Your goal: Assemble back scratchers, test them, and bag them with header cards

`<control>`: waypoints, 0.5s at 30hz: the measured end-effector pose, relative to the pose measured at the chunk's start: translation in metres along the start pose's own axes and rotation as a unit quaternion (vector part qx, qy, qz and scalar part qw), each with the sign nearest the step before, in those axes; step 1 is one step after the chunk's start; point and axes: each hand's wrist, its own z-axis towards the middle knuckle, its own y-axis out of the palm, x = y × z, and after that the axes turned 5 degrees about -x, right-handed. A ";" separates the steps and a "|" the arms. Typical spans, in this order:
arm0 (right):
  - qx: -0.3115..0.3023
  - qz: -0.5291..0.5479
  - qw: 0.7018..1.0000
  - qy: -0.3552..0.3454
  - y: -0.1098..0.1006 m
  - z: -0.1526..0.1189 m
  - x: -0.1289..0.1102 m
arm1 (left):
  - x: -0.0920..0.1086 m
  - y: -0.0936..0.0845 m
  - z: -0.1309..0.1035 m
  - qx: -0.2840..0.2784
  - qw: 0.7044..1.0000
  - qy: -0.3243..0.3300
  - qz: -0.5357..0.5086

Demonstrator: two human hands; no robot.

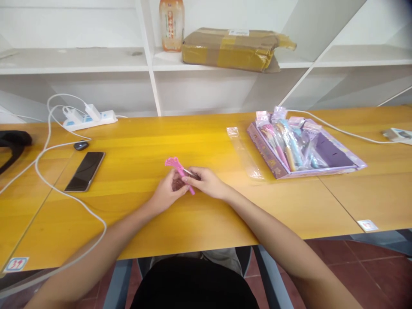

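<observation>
A slim pink stick with a fan-shaped, scalloped head (pixel 174 162) is held over the table between my two hands, tilted with its head up and to the left. My left hand (pixel 168 189) is closed around its near side, thumb and fingertips meeting at the shaft. My right hand (pixel 206 182) pinches the shaft from the other side, with the thumb lying across it. A thin shiny strip shows by the right fingers, too small to name. On the right, a purple cardboard tray (pixel 275 169) holds several bagged items (pixel 288 143) with pink, blue and tan handles.
A clear plastic sleeve (pixel 245 154) lies left of the tray. To the left are a phone (pixel 85 171), a black mouse (pixel 81 145), a power strip (pixel 92 120) and a white cable (pixel 72 195). A taped parcel (pixel 230 49) and an orange bottle (pixel 172 25) stand on the shelf.
</observation>
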 end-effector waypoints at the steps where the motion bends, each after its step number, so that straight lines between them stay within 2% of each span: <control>1: 0.004 0.013 1.000 -0.009 -0.001 0.000 0.001 | 0.002 -0.001 -0.001 0.007 1.000 -0.004 0.012; 2: 0.026 0.028 0.999 -0.017 -0.003 0.001 0.002 | 0.004 -0.002 -0.003 0.013 1.000 -0.011 0.026; 4: 0.116 0.049 0.992 -0.031 -0.008 0.002 0.006 | 0.008 -0.004 -0.005 0.022 0.998 -0.030 0.045; 6: 0.224 0.052 0.972 -0.049 -0.014 0.003 0.009 | 0.012 -0.007 -0.007 0.022 0.997 -0.047 0.054; 8: 0.290 0.082 0.952 -0.057 -0.020 0.004 0.011 | 0.013 -0.009 -0.008 0.022 0.996 -0.054 0.070; 12: 0.287 0.252 0.922 -0.058 -0.029 0.002 0.007 | 0.014 -0.010 -0.008 0.027 0.990 -0.036 0.133; 15: 0.291 0.296 0.907 -0.071 -0.030 0.002 0.002 | 0.015 -0.010 -0.008 0.022 0.989 -0.027 0.141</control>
